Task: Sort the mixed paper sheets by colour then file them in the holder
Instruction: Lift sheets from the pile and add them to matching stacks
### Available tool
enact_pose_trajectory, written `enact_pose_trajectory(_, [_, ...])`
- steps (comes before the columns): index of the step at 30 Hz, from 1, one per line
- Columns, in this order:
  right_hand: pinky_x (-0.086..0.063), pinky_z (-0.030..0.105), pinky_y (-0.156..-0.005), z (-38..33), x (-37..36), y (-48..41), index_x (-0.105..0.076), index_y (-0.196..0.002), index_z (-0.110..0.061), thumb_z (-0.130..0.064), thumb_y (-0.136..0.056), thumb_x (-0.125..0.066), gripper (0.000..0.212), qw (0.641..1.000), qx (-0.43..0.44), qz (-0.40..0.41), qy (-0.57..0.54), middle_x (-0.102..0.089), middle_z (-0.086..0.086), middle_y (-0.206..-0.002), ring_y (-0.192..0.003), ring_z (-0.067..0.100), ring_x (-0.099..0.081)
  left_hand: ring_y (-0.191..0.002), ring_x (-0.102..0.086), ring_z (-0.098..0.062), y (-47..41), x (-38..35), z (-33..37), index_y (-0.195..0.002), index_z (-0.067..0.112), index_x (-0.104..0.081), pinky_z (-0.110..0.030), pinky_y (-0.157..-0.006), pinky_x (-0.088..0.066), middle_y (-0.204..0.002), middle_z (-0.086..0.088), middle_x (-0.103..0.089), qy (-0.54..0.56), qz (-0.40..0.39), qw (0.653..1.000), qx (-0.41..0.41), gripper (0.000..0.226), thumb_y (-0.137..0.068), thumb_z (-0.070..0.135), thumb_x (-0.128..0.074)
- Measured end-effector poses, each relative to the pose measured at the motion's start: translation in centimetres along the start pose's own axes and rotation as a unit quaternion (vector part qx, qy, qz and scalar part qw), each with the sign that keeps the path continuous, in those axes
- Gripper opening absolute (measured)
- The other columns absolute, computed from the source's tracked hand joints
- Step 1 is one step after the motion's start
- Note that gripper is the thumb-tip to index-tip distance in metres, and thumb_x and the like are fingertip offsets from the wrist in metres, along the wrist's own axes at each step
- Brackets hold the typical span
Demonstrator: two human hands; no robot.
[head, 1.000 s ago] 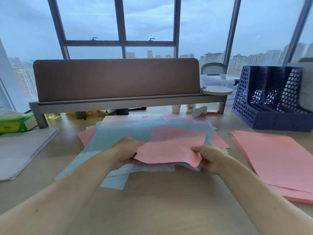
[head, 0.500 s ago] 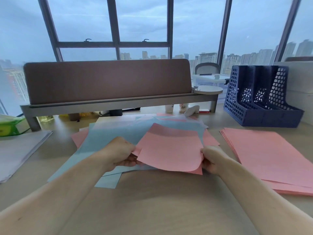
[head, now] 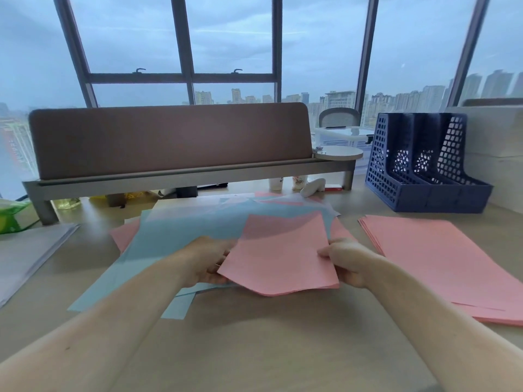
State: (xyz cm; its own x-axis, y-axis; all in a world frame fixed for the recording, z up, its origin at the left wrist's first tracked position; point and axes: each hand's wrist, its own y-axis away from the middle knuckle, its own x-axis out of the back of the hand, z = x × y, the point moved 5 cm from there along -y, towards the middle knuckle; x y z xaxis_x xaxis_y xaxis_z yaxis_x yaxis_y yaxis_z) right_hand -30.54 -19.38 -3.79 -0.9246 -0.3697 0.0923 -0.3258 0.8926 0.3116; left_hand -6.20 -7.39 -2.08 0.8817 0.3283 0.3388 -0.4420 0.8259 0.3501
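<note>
The left grip [head: 209,261] is clamped on the left edge of a pink sheet [head: 280,258], fingers curled under it. The right grip [head: 345,261] pinches the sheet's right edge, thumb on top. The sheet is plain, matte pink, turned a little askew, and its near corner sags downward between the two grips. Whether it is one sheet or a few together I cannot tell.

It hangs just above the near side of a loose mixed pile [head: 181,230] of pale blue and pink sheets, fanned out unevenly, with blue ones mostly on top. To the right, apart from the pile, lies a neater stack of pink sheets [head: 441,258]. Behind that stack stands a dark blue mesh holder [head: 424,165] with three slots.

All of this rests on a light wooden worktop [head: 254,349]. At the left edge lie white papers [head: 28,256] and a green packet [head: 11,219]. A brown screen [head: 169,137] on a grey shelf runs across the back, and behind it tall windows [head: 232,38] show a grey sky and city towers.
</note>
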Motion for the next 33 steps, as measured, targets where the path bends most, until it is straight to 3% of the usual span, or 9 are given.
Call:
enact_pose_trajectory(2, [-0.056,0.04,-0.082,-1.0,1.1,0.5,-0.06,-0.093,-0.01,0.004,-0.101,-0.042,0.024,0.999,0.025,-0.009,0.045,-0.069,0.01,-0.095,-0.09,0.028,-0.066,-0.058,-0.063,-0.017,-0.5,-1.3,1.0,-0.091,0.005,-0.065,-0.027,-0.054,-0.058,-0.073,-0.007,-0.063,-0.072,0.016,0.997,-0.037,0.015,-0.096,0.019,-0.064])
enact_pose_trajectory(4, [-0.055,0.042,-0.085,-2.0,3.6,0.8,-0.062,-0.095,-0.01,0.0,-0.101,-0.047,0.019,0.994,0.052,0.021,0.098,-0.07,0.01,-0.094,-0.087,0.028,-0.067,-0.057,-0.056,-0.018,-0.6,-3.1,3.0,-0.08,0.007,-0.062,-0.022,-0.047,-0.049,-0.069,-0.007,-0.057,-0.13,0.039,0.987,-0.091,0.016,-0.095,0.013,-0.063])
enact_pose_trajectory(9, [-0.052,0.022,-0.048,-3.8,13.2,2.4,-0.064,-0.104,-0.003,-0.009,-0.095,-0.065,0.011,0.983,0.063,0.114,0.128,-0.071,0.013,-0.088,-0.057,0.013,-0.066,-0.063,-0.056,-0.019,-0.7,-9.7,8.5,-0.082,0.003,-0.067,-0.022,-0.045,-0.045,-0.074,-0.007,-0.061,-0.129,0.057,0.971,-0.195,0.022,-0.096,0.019,-0.062])
enact_pose_trajectory(11, [-0.049,0.02,-0.045,-3.9,17.3,3.1,-0.065,-0.103,-0.004,-0.008,-0.09,-0.071,0.015,0.975,0.056,0.15,0.155,-0.07,0.011,-0.087,-0.06,0.014,-0.064,-0.067,-0.059,-0.021,-0.8,-13.4,9.7,-0.089,-0.002,-0.071,-0.025,-0.048,-0.048,-0.08,-0.01,-0.065,-0.107,0.044,0.97,-0.213,0.023,-0.096,0.019,-0.062])
enact_pose_trajectory(17, [-0.057,0.036,-0.084,-1.7,27.9,3.9,-0.074,-0.098,-0.011,-0.012,-0.082,-0.08,0.018,0.929,0.049,0.282,0.235,-0.073,0.006,-0.093,-0.086,0.023,-0.069,-0.067,-0.066,-0.027,-1.0,-23.4,10.6,-0.085,-0.005,-0.071,-0.037,-0.065,-0.059,-0.085,-0.016,-0.074,-0.118,0.0,0.967,-0.226,0.03,-0.091,0.024,-0.068])
enact_pose_trajectory(23, [-0.05,0.025,-0.062,1.1,32.1,4.7,-0.074,-0.092,-0.018,-0.015,-0.083,-0.079,0.011,0.895,0.029,0.327,0.301,-0.073,0.005,-0.1,-0.091,0.024,-0.067,-0.077,-0.072,-0.025,-1.3,-29.0,10.7,-0.084,0.007,-0.071,-0.035,-0.073,-0.059,-0.079,-0.009,-0.073,-0.234,0.001,0.937,-0.259,0.033,-0.085,0.04,-0.075])
enact_pose_trajectory(26, [-0.048,0.022,-0.052,1.7,32.3,4.6,-0.075,-0.092,-0.018,-0.017,-0.084,-0.078,0.008,0.879,0.029,0.328,0.343,-0.072,0.004,-0.095,-0.085,0.021,-0.066,-0.086,-0.069,-0.025,-1.2,-29.7,10.4,-0.095,0.009,-0.07,-0.03,-0.059,-0.045,-0.09,-0.008,-0.073,-0.308,0.017,0.914,-0.262,0.039,-0.083,0.045,-0.075])
enact_pose_trajectory(29, [-0.052,0.026,-0.074,2.1,32.1,4.2,-0.076,-0.089,-0.017,-0.019,-0.084,-0.075,0.005,0.852,0.034,0.329,0.406,-0.074,0.005,-0.096,-0.09,0.023,-0.067,-0.091,-0.065,-0.025,-0.9,-29.7,10.1,-0.105,0.011,-0.066,-0.029,-0.059,-0.038,-0.101,-0.006,-0.07,-0.359,0.036,0.895,-0.263,0.045,-0.082,0.05,-0.074])
enact_pose_trajectory(33, [-0.052,0.033,-0.084,1.6,30.8,3.5,-0.073,-0.09,-0.015,-0.026,-0.083,-0.075,0.014,0.823,0.036,0.311,0.474,-0.072,0.009,-0.103,-0.095,0.027,-0.065,-0.094,-0.062,-0.028,-0.8,-28.3,10.1,-0.107,0.015,-0.065,-0.036,-0.076,-0.051,-0.113,-0.007,-0.067,-0.404,0.06,0.864,-0.294,0.049,-0.085,0.059,-0.067])
